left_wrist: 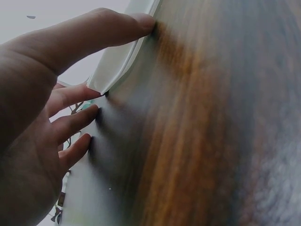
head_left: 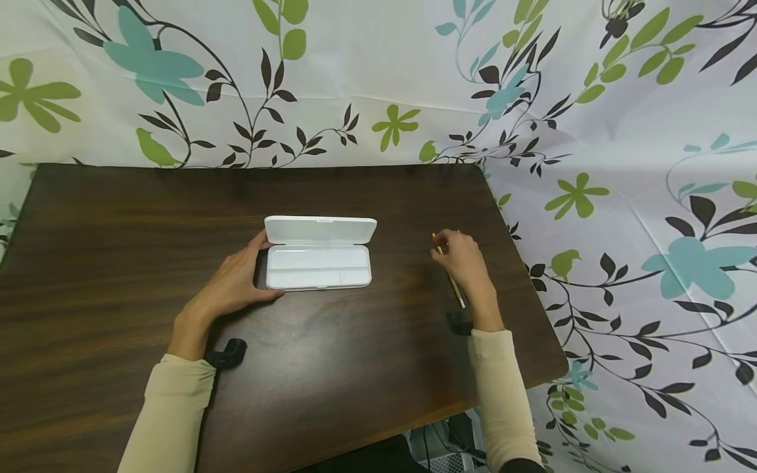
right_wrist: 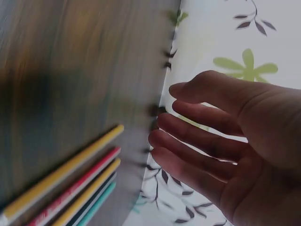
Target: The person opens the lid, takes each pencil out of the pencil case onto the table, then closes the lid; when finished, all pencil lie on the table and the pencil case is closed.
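A white hinged pencil case lies on the dark wooden table with its lid raised at the back; its compartments look bare. My left hand holds the case's left end, thumb at the front corner and index finger at the rear one. The other fingers are spread beside it, tips close to the table. Further right, my right hand hovers over a yellow pencil. In the right wrist view its fingers are loosely bent and hold nothing. Several pencils lie side by side there, including a red pencil and a teal pencil.
The table ends at the right a little beyond my right hand. A white curtain with leaf and flower prints hangs behind and to the right. Black wrist cameras sit by both sleeves. Cables show below the front edge.
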